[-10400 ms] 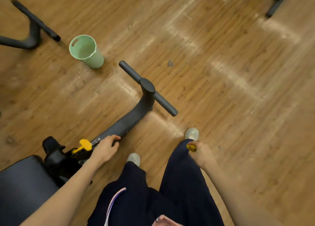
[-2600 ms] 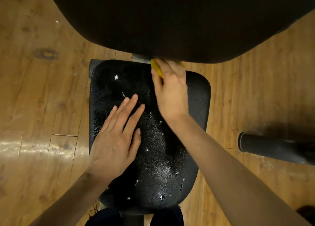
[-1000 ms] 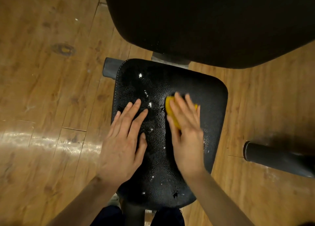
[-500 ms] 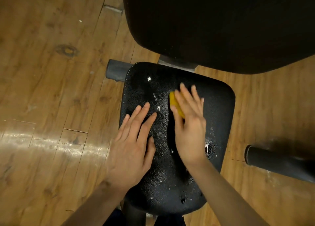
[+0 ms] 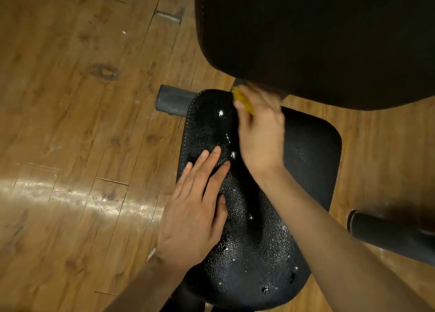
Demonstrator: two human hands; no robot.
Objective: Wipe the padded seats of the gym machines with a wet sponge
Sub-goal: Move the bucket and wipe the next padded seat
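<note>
The padded seat (image 5: pixel 303 170) stood low under the overhanging dark back pad (image 5: pixel 317 36), its textured black surface beaded with water. The left hand (image 5: pixel 195 215) lay flat on the seat's left half, fingers straight and close together, holding nothing; in my judgement it was placed there to steady the seat against the wiping stroke. The right hand (image 5: pixel 261 133) was at the seat's far edge, just beneath the back pad, pressing the yellow sponge (image 5: pixel 243 100) onto the upholstery. Its fingers (blurred in the frame) appeared curled over the sponge, thumb against its near side. Only a sliver of sponge showed. The grey frame tube (image 5: pixel 171 100) projected left beneath the seat.
</note>
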